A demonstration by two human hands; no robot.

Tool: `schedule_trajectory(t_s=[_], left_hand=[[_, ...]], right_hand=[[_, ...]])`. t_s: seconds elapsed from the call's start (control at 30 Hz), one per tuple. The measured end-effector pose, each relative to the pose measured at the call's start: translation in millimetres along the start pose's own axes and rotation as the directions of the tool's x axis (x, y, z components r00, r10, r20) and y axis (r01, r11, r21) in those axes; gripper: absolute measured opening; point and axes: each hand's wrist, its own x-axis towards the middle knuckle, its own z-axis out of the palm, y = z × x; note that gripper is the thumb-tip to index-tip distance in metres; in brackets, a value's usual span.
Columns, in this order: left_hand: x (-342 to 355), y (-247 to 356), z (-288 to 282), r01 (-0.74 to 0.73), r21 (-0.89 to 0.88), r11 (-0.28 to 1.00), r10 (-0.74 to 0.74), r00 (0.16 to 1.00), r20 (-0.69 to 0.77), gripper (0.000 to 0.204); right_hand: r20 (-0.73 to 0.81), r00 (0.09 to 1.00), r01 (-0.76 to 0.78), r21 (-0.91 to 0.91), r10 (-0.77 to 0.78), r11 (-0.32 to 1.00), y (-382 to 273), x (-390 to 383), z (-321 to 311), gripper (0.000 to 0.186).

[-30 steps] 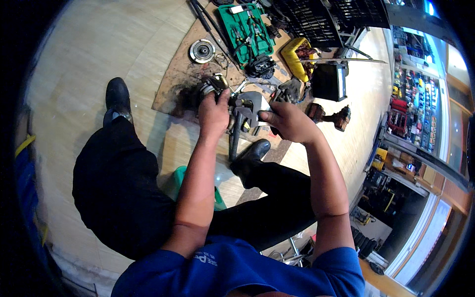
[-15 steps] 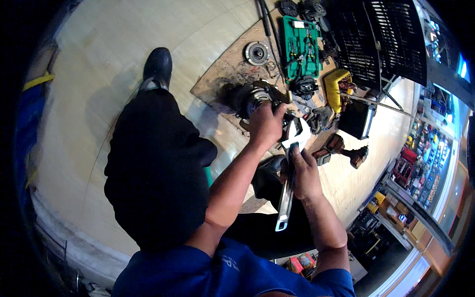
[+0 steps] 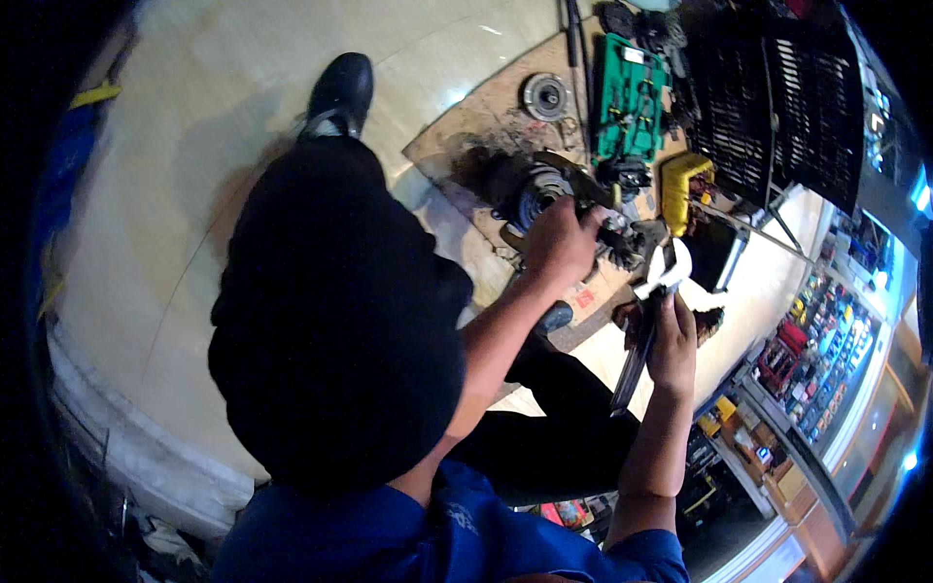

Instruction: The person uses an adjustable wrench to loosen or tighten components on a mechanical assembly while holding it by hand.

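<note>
My left hand (image 3: 566,243) is closed on a greasy metal part with a ringed hub (image 3: 540,197), over the soiled brown board (image 3: 447,146). My right hand (image 3: 672,345) grips a large adjustable wrench (image 3: 665,267) by its handle, the pale head raised beside the hub, apart from it. Behind the wrench lie a yellow tray (image 3: 678,194) and a black box (image 3: 717,243); a dark cordless power tool (image 3: 711,324) is partly hidden by the wrench. A round metal disc (image 3: 545,96) sits further back on the board.
A green tool case (image 3: 627,97), black bars (image 3: 571,44) and perforated black panels (image 3: 807,117) stand at the back. My boot (image 3: 342,87) and dark-clad knee (image 3: 330,321) take up the left. Shelves of small goods (image 3: 826,355) line the right.
The view has shifted. My right hand has swung the wrench rightward, away from the hub, and turned it. My left hand stays on the metal part; my left knee fills more of the view.
</note>
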Motion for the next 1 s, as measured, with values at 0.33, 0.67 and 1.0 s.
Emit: schedule_trajectory(t_s=[0.33, 0.67, 1.0], left_hand=[[10, -10, 4, -0.049, 0.059, 0.997, 0.048, 0.999, 0.019, 0.04], [11, -14, 5, -0.109, 0.024, 0.994, 0.109, 0.994, 0.016, 0.04], [15, -22, 8, -0.125, -0.043, 0.991, 0.127, 0.991, 0.04, 0.036]], right_hand=[[0.225, 0.97, -0.002, -0.369, 0.091, 0.929, -24, 25, -38, 0.03], [0.316, 0.947, 0.107, -0.465, 0.052, 0.879, -20, 41, -42, 0.036], [0.347, 0.934, 0.099, -0.478, 0.084, 0.873, -27, 47, -43, 0.037]])
